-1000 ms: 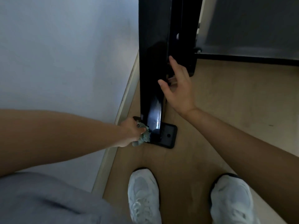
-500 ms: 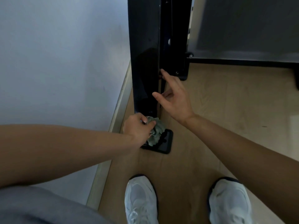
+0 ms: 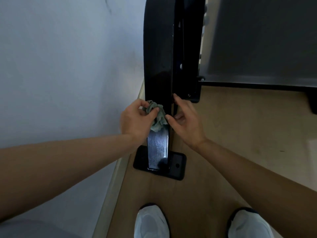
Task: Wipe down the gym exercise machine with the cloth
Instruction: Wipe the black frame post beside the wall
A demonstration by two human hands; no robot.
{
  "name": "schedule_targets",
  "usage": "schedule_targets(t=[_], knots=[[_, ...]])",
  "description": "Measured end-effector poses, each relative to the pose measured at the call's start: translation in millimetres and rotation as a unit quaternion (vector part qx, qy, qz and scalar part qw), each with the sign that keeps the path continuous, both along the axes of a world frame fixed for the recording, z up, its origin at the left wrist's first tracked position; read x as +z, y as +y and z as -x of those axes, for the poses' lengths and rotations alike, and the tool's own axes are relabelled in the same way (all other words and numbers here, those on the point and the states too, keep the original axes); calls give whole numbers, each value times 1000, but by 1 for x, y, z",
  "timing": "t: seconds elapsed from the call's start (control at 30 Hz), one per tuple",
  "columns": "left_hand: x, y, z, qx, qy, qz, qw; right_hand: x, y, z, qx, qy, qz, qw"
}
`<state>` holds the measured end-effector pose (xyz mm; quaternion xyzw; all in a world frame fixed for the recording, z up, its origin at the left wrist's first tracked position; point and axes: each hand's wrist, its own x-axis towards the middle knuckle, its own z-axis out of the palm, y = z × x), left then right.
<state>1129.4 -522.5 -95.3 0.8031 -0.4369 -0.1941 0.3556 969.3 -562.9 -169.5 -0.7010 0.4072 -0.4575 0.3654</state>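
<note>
A cloth (image 3: 158, 120) is being pinched on the machine post (image 3: 157, 66) by the left hand (image 3: 135, 121). The right hand (image 3: 187, 122) is being held loosely spread.

My left hand (image 3: 135, 121) and right hand (image 3: 187, 124) are bare, and so are my forearms (image 3: 253, 172). I wear white trainers, a left shoe (image 3: 151, 222) and a right shoe (image 3: 250, 224), each with a dark edge round the toe. Light grey clothing (image 3: 34, 229) shows at the lower left; shorts or shirt, I cannot tell.
</note>
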Motion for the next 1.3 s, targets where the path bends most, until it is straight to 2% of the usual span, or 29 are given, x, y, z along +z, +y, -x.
schedule_targets(t=[0.17,0.4,0.67,0.8,0.9,1.03,1.17,1.3], knots=[[27,-25,-1,14,-33,36,999,9,-4,-4,-52,15,65,996],[53,-54,1,8,52,82,995,64,-45,-19,-73,65,168,981],[106,-107,-4,-53,133,157,977,138,-94,-25,-123,61,129,982],[146,-138,-2,-57,206,165,963,181,-111,-11,-221,-22,22,975],[171,-158,17,-38,262,160,951,209,-128,5,-319,-79,-49,943],[204,-182,46,-13,380,169,909,247,-143,7,-322,-267,-145,897],[242,-194,55,-35,423,201,883,291,-149,1,-286,-342,-114,888],[287,-205,49,-73,427,239,869,351,-156,-5,-244,-301,-30,921]])
